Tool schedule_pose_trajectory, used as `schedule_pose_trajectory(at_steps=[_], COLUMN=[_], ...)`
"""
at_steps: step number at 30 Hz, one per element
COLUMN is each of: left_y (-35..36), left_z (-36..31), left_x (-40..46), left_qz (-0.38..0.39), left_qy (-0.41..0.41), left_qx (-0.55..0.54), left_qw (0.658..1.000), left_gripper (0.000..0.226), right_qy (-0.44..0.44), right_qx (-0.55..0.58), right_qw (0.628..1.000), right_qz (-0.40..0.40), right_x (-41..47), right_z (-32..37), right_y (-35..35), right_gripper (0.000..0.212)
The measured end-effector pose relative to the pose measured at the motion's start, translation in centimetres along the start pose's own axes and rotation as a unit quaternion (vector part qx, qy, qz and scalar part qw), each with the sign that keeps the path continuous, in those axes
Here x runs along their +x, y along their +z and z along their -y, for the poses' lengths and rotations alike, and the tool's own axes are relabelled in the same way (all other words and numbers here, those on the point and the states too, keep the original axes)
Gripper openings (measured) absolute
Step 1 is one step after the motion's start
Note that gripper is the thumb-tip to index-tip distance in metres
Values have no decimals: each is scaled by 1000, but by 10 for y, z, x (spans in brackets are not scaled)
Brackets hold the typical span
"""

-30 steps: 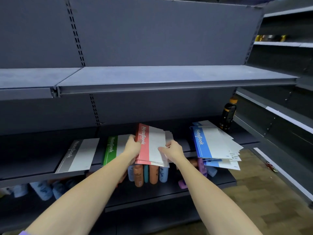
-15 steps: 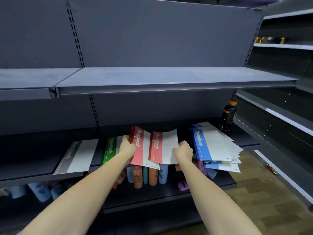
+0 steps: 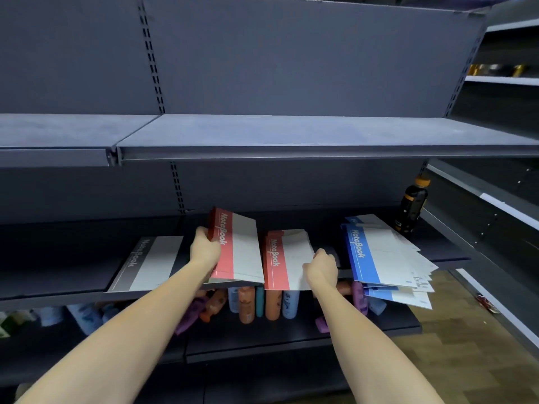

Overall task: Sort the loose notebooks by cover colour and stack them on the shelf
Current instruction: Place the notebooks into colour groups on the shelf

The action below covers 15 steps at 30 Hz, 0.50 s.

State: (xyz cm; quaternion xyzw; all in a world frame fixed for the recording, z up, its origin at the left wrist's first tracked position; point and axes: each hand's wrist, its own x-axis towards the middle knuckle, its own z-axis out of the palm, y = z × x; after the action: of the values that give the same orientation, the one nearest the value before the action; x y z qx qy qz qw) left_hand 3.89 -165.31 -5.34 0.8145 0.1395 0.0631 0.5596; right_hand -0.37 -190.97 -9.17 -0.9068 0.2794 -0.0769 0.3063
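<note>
**Red notebooks split between two hands at mid shelf**

The dark grey metal shelf carries a fanned blue-spined pile to the right and a grey-spined notebook to the left. Between them, the left hand grips a tilted red-spined bundle by its spine edge. Beside it, the right hand pinches a single red-spined notebook, long axis running front to back. The two reds lie close together; joining them looks a short move. Wood-look flooring lies lower right.

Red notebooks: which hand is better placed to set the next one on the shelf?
Probably right. The right hand holds a single red notebook low over the shelf, in the gap before the blue stack. The left hand holds the tilted red bundle.
</note>
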Motion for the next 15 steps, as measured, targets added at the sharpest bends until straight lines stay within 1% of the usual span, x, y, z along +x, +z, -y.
schedule_pose_trajectory(at_steps=[3, 5, 8, 11, 12, 13, 14, 15], left_y=[-3, 0, 11, 26, 31, 35, 39, 44], left_z=[-6, -11, -15, -16, -17, -19, -21, -22], left_x=[1, -3, -11, -15, -17, -19, -22, -24], left_qz=[36, 59, 85, 95, 99, 102, 103, 100], left_qy=[-3, 1, 0, 7, 7, 3, 1, -3], left_qx=[-25, -28, -37, -34, -38, -41, -46, -48], left_qw=[999, 998, 996, 995, 994, 994, 994, 994], left_gripper=[21, 20, 22, 21, 21, 20, 19, 18], right_qy=[19, 22, 16, -12, -28, -41, -45, -31], right_qx=[-10, -43, -70, -85, -54, 5, 79, 153], right_qw=[1000, 999, 997, 996, 998, 999, 994, 984], right_qz=[7, 4, -9, -24, -12, 17, 53, 86], right_x=[-2, -5, -11, -15, -16, -17, -21, -25], right_z=[2, 5, 19, 27, 28, 29, 29, 29], right_y=[1, 2, -1, -1, -3, -3, -5, -8], right_gripper=[36, 35, 34, 35, 33, 33, 33, 30])
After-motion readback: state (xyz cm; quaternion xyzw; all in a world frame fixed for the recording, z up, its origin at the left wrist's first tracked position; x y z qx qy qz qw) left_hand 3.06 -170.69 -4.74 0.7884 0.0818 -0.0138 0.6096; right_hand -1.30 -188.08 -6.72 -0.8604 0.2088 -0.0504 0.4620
